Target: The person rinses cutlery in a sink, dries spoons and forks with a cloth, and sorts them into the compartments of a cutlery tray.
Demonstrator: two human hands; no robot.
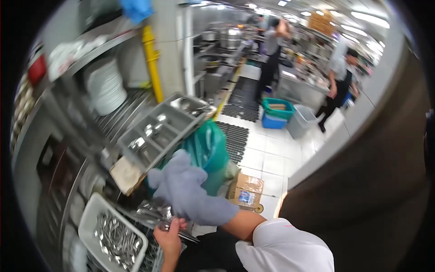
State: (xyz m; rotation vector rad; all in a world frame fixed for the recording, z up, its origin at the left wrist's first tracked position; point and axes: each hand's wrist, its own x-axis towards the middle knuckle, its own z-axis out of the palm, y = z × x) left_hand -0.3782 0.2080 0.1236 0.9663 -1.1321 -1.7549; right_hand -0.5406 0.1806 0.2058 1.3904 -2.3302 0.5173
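Note:
My left hand (169, 239) is closed around a bunch of metal spoons (154, 212), their bowls pointing up and left and their handles sticking out to the lower right. Just above it, a blue-grey cloth (183, 186) covers my right hand from the wrist to the fingers. The fingers under this cloth are hidden. To the left of my left hand stands a white plastic tub (86, 226) with many pieces of cutlery (117, 240) in it. Beyond the cloth is a grey divided cutlery tray (167, 115) with some shiny cutlery in its compartments.
A bin with a green liner (208, 149) stands under the tray's edge. On the floor lies a cardboard box (246, 188). White plates (106, 88) are stacked on the left rack, near a yellow pipe (151, 63). Two people (271, 59) stand farther off, beyond black mats (244, 97).

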